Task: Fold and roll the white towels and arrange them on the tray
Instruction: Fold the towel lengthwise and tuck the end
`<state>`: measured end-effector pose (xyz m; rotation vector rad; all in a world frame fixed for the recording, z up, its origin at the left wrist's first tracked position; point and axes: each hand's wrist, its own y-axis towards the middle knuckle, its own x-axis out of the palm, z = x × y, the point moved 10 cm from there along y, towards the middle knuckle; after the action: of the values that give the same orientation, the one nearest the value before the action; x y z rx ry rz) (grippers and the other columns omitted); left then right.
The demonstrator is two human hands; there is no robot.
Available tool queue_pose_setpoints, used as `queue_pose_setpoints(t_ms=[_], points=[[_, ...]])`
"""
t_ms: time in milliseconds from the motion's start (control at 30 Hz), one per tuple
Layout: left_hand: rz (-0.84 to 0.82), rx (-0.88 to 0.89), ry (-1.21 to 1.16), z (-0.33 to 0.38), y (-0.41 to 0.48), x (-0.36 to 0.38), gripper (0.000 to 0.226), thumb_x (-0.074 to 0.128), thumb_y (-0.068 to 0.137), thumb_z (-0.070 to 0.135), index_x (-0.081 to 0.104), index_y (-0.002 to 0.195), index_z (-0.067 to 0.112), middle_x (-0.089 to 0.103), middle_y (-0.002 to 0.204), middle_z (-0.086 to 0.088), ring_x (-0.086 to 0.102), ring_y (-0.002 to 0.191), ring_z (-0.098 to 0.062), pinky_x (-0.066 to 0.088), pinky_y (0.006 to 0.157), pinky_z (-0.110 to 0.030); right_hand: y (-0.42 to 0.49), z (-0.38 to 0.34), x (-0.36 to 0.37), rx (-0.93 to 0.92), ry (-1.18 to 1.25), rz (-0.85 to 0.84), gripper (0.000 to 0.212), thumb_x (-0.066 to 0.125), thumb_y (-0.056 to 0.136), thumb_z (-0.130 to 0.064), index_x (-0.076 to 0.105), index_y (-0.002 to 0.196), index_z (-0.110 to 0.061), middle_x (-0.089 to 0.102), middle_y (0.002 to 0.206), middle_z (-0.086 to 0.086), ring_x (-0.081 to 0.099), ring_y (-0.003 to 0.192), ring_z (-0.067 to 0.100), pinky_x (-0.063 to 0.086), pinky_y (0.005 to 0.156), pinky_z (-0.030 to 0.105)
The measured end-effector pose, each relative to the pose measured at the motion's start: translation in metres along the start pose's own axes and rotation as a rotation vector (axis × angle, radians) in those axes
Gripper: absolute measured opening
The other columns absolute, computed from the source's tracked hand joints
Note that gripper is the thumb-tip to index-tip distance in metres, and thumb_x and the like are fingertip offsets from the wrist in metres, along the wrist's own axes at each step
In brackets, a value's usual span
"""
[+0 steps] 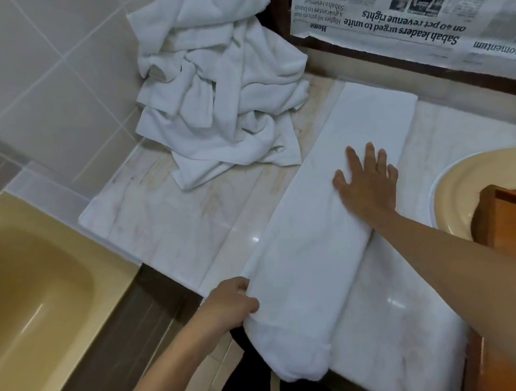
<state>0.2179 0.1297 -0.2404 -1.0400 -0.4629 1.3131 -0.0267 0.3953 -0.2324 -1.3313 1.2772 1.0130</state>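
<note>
While a marble desk (165,222) spans the bathroom view beside a yellow bathtub (25,293), a folded white towel (313,271) lies on it as one long band. The towel's long axis runs diagonally, from the near end drooping over the desk's front edge up and right to the square far end by the wall. A heap of crumpled white towels (222,89) sits at the desk's far left corner, well apart from a newspaper (405,1) stuck above. At right, a wooden tray (512,223) rests in the basin (455,184). The right grip (366,182) lies released, fingers spread flat on the band's middle. The left grip (235,303) clasps the towel's left edge near the front.
</note>
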Motion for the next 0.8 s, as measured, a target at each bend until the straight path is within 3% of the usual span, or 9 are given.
queue_pose_setpoints(t_ms=[133,200,300,367,467,600,800], points=[[0.198,0.086,0.179,0.044,0.009,-0.016,0.033,0.066,0.086,0.035,0.06,0.118,0.026,0.059,0.108,0.007,0.057,0.101,-0.013,0.044,0.084,-0.023,0.0,0.0,0.001,0.001,-0.005,-0.004,0.063,0.026,0.099,-0.054,0.013,0.156,-0.033,0.001,0.165,0.008,-0.001,0.151,0.03,0.006,0.12,0.049],[0.285,0.146,0.17,0.073,0.018,-0.019,0.038,0.066,0.085,0.048,0.065,0.114,0.026,0.064,0.111,0.006,0.06,0.106,-0.016,0.046,0.088,-0.026,0.0,0.0,0.001,0.004,-0.005,-0.007,0.062,0.025,0.099,-0.054,0.013,0.156,-0.033,0.0,0.165,0.007,-0.002,0.151,0.03,0.005,0.12,0.048],[0.349,0.218,0.144,0.108,0.032,-0.015,0.025,0.065,0.085,0.049,0.066,0.081,0.024,0.069,0.087,0.002,0.066,0.09,-0.021,0.048,0.074,-0.029,0.0,0.001,0.001,0.008,-0.001,-0.011,0.063,0.026,0.099,-0.054,0.012,0.156,-0.033,0.0,0.165,0.007,-0.002,0.151,0.029,0.005,0.12,0.049],[0.359,0.261,0.102,0.125,0.037,-0.014,0.031,0.065,0.087,0.041,0.062,0.067,0.017,0.065,0.072,0.001,0.065,0.075,-0.023,0.046,0.065,-0.029,0.0,0.001,0.001,0.008,0.004,-0.007,0.063,0.027,0.098,-0.054,0.014,0.156,-0.033,0.001,0.165,0.007,-0.001,0.151,0.03,0.006,0.119,0.049],[0.414,0.291,0.039,0.133,0.038,-0.024,0.028,0.064,0.09,0.034,0.072,0.081,0.008,0.072,0.085,-0.003,0.067,0.08,-0.02,0.055,0.075,-0.034,0.003,0.0,-0.003,0.009,0.016,0.002,0.063,0.03,0.096,-0.056,0.02,0.153,-0.033,0.008,0.164,0.008,0.005,0.15,0.031,0.011,0.118,0.049],[0.542,0.227,0.19,0.118,0.046,-0.035,0.019,0.057,0.093,0.035,0.067,0.088,0.019,0.068,0.088,0.003,0.06,0.081,-0.02,0.046,0.069,-0.029,0.009,-0.004,-0.009,0.013,-0.026,-0.011,0.063,0.034,0.092,-0.06,0.027,0.148,-0.032,0.016,0.161,0.01,0.013,0.147,0.034,0.02,0.115,0.051],[0.55,0.201,0.339,0.126,0.054,-0.032,0.015,0.058,0.087,0.039,0.057,0.088,0.025,0.057,0.084,0.009,0.055,0.082,-0.019,0.042,0.07,-0.027,0.005,-0.006,-0.002,0.009,-0.063,-0.048,0.068,0.027,0.095,-0.061,0.014,0.154,-0.03,0.004,0.163,0.013,0.003,0.148,0.037,0.013,0.117,0.052]])
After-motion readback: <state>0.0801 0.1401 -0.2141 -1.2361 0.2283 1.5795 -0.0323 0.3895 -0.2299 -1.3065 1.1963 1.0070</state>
